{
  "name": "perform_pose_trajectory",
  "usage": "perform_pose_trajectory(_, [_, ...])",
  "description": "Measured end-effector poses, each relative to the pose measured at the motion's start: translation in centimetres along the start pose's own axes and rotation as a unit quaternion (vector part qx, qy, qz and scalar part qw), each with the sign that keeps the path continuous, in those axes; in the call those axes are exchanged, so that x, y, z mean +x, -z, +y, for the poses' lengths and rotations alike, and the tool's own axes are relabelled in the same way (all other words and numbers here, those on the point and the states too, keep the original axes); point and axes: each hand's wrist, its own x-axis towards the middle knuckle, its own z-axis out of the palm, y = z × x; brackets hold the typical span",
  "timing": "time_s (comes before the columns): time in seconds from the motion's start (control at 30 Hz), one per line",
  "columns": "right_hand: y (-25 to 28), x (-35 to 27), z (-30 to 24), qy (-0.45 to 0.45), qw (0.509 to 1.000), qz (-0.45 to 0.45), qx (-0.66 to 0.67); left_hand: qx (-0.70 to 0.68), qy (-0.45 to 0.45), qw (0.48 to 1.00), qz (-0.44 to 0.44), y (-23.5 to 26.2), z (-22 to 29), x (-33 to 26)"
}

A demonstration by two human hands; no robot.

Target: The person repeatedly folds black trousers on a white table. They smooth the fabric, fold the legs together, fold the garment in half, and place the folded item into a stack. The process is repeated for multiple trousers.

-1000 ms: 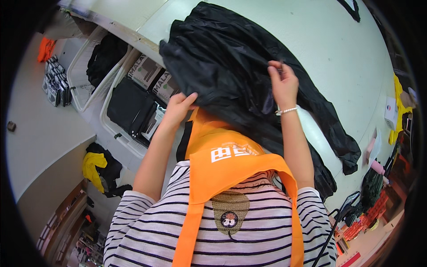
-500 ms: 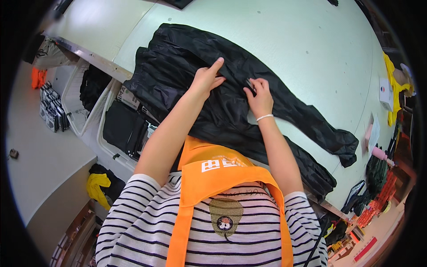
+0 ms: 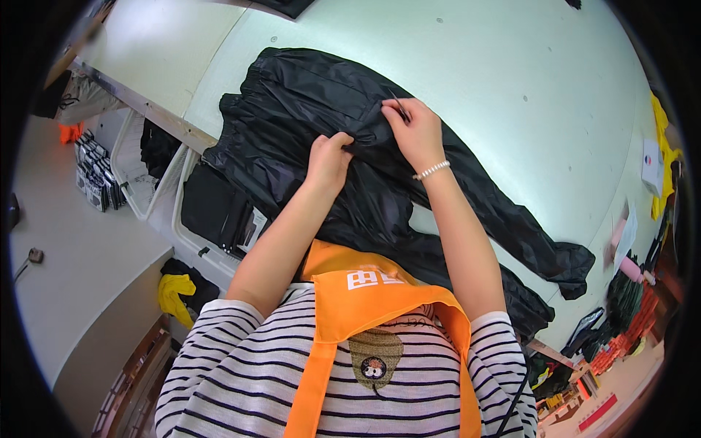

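Black trousers (image 3: 288, 139) lie spread on the pale table, elastic waist at the left and both legs stretching to the lower right. My left hand (image 3: 328, 162) is closed, thumb and fingers pinching the fabric near the crotch. Above and to its right, my right hand (image 3: 419, 135) curls around small thread snips (image 3: 401, 109), whose thin dark tip points up and left. That hand is over the upper leg of the trousers, close to a seam. Its lower fingers are partly hidden.
White bins (image 3: 179, 219) with dark folded garments stand below the table's left edge. On the right side of the table are a white box (image 3: 652, 166), yellow cloth (image 3: 661, 146) and a pink bottle (image 3: 632, 269). Another person's arm (image 3: 77, 45) shows at the far upper left.
My right hand has moved up and left along the trousers with the snips. My left hand has dropped slightly and closed from spread fingers into a pinch on the fabric. An arm appeared upper left.
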Motion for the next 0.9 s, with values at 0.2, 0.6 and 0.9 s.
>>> perform_pose_trajectory(0.2, [-2.3,1.6,1.1,-0.06,0.994,-0.088,-0.016,-0.085,0.045,0.994,0.046,-3.3,1.3,-0.8])
perform_pose_trajectory(0.6, [-0.6,5.0,-0.5,0.118,0.959,-0.258,-0.015,0.035,-0.017,0.997,0.065,-2.8,1.4,-1.3])
perform_pose_trajectory(0.9, [-1.1,4.9,-0.8,-0.003,0.977,-0.213,0.008,-0.038,-0.022,0.998,0.045,-3.5,2.6,-2.2])
